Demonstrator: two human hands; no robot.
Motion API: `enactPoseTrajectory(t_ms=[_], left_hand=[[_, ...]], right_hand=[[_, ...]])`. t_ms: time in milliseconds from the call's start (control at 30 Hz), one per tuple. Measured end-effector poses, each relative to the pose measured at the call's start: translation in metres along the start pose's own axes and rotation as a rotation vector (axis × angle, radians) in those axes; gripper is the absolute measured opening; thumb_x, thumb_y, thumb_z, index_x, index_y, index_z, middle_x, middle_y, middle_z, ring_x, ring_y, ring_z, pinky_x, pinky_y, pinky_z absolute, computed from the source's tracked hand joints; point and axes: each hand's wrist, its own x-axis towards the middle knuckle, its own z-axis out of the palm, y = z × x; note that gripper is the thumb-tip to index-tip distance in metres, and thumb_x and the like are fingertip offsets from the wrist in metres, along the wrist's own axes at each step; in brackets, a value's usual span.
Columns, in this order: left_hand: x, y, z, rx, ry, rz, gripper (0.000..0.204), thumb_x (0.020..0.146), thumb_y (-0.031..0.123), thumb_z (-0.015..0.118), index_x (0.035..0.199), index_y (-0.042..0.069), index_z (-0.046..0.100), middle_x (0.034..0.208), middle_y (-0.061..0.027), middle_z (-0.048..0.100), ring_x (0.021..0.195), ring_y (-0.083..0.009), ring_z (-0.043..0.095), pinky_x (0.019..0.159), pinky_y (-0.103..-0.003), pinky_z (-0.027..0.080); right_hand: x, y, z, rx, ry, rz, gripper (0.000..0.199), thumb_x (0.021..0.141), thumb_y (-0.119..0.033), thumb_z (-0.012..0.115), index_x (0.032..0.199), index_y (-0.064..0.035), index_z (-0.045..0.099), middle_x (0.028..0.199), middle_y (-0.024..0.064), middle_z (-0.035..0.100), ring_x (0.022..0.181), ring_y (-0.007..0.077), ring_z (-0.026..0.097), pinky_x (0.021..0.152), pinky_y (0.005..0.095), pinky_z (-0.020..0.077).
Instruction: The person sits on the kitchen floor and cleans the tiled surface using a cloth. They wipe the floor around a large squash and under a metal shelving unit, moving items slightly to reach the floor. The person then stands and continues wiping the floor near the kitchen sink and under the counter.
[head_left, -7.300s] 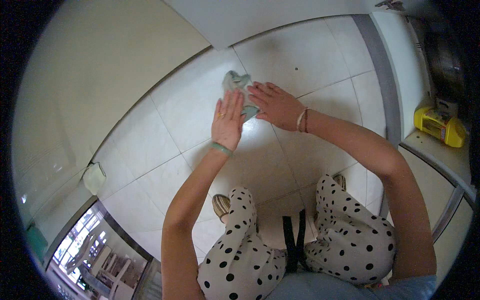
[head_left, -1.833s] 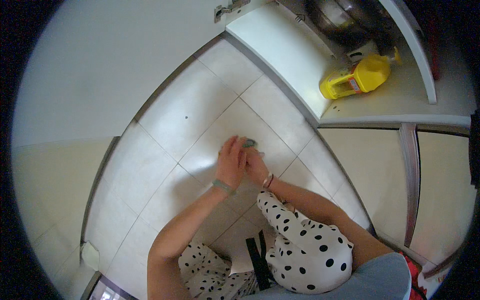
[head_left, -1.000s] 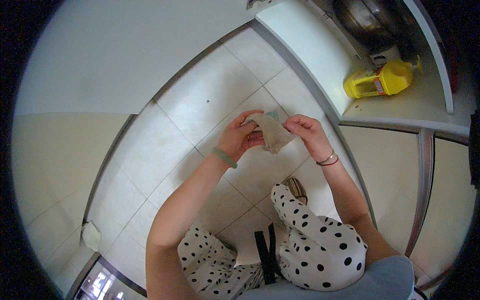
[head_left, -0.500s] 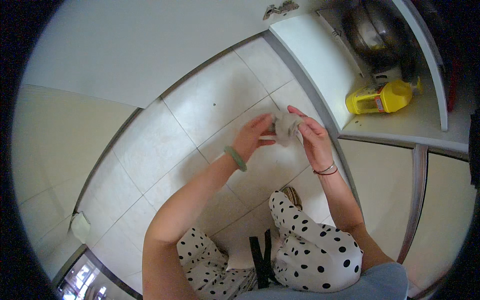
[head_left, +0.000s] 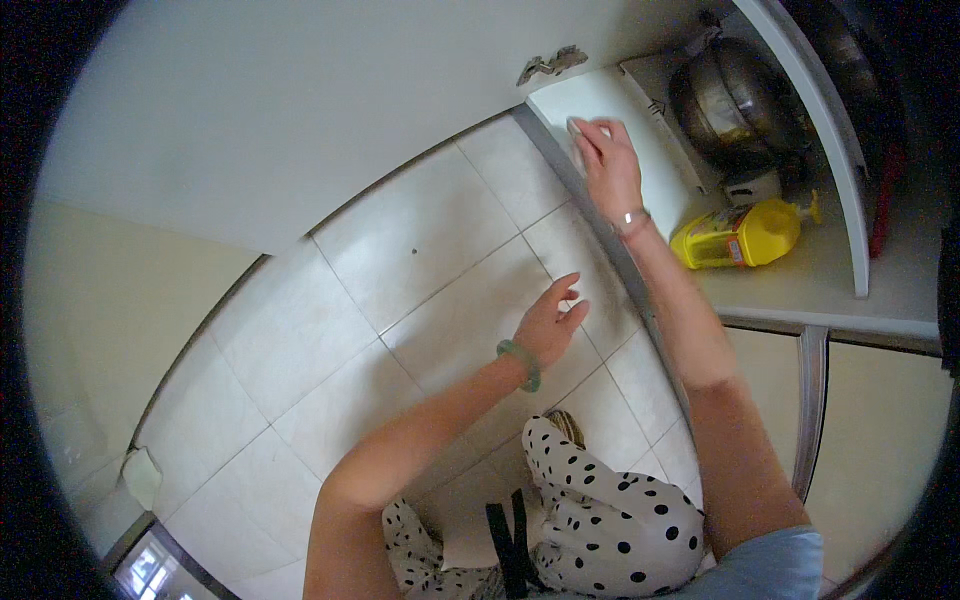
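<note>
My right hand (head_left: 612,172) is closed on a pale grey cloth (head_left: 574,138), most of which is hidden under the fingers. It presses the cloth at the front edge of the white cabinet floor (head_left: 590,95), close to the cabinet's far corner. Over the tiles hangs my left hand (head_left: 552,320), empty, its fingers curved and apart, with a green bangle on the wrist. A yellow bottle with a pump top (head_left: 745,235) lies on its side in the cabinet, right of my right wrist.
Behind the bottle sits a dark metal pot (head_left: 735,105). The open cabinet door (head_left: 300,110) with its metal hinge (head_left: 552,65) spans the upper left. Light floor tiles (head_left: 440,240) lie below my hands, and closed cabinet doors (head_left: 885,430) stand at the right.
Both hands held the cloth together over the floor. My left hand has let go and dropped back nearer my knees; my right hand has carried the cloth up and away to the cabinet edge.
</note>
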Motion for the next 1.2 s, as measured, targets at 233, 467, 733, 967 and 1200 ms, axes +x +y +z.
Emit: enactPoseTrajectory(t_ms=[233, 467, 733, 967, 1200], left_hand=[[-0.006, -0.061, -0.037, 0.108, 0.091, -0.098, 0.05, 0.092, 0.03, 0.054, 0.135, 0.011, 0.039, 0.11, -0.0117, 0.059, 0.088, -0.0215, 0.063, 0.079, -0.034, 0.049], [0.003, -0.092, -0.051, 0.117, 0.106, -0.071, 0.048, 0.091, 0.026, 0.056, 0.133, 0.011, 0.041, 0.104, -0.0126, 0.062, 0.088, -0.026, 0.063, 0.082, -0.037, 0.048], [0.001, -0.094, -0.072, 0.511, 0.221, -0.044, 0.051, 0.09, 0.019, 0.054, 0.137, 0.016, 0.036, 0.095, -0.0159, 0.064, 0.08, -0.0304, 0.063, 0.074, -0.043, 0.05], [0.008, -0.061, -0.094, 0.996, 0.058, -0.209, 0.065, 0.091, 0.023, 0.047, 0.146, 0.014, 0.013, 0.101, -0.0159, 0.063, 0.085, -0.032, 0.064, 0.074, -0.045, 0.049], [0.027, -0.059, -0.08, 1.276, -0.112, -0.369, 0.072, 0.091, 0.022, 0.047, 0.147, 0.004, 0.007, 0.102, -0.014, 0.064, 0.083, -0.0306, 0.065, 0.077, -0.041, 0.05]], right_hand=[[0.034, 0.035, 0.039, -0.664, -0.245, -0.217, 0.025, 0.085, -0.015, 0.05, 0.108, -0.0169, 0.06, 0.111, 0.0069, 0.053, 0.1, 0.0273, 0.054, 0.077, 0.0439, 0.0466], [0.088, 0.079, 0.05, -0.794, -0.144, -0.066, 0.022, 0.086, -0.016, 0.047, 0.104, -0.0114, 0.059, 0.106, 0.0109, 0.054, 0.096, 0.0297, 0.056, 0.077, 0.0459, 0.0484], [0.064, 0.054, 0.05, -0.675, -0.178, -0.217, 0.028, 0.087, -0.016, 0.048, 0.11, -0.0205, 0.062, 0.108, 0.0107, 0.055, 0.095, 0.0304, 0.056, 0.078, 0.0431, 0.0496], [0.06, 0.041, 0.069, -0.54, -0.15, -0.096, 0.024, 0.085, -0.016, 0.049, 0.104, -0.0143, 0.064, 0.105, 0.0131, 0.057, 0.096, 0.0309, 0.056, 0.076, 0.044, 0.0501], [0.076, 0.052, 0.063, -0.643, -0.087, -0.094, 0.03, 0.081, -0.011, 0.054, 0.105, -0.024, 0.067, 0.107, 0.005, 0.056, 0.095, 0.0255, 0.055, 0.073, 0.0394, 0.0484]])
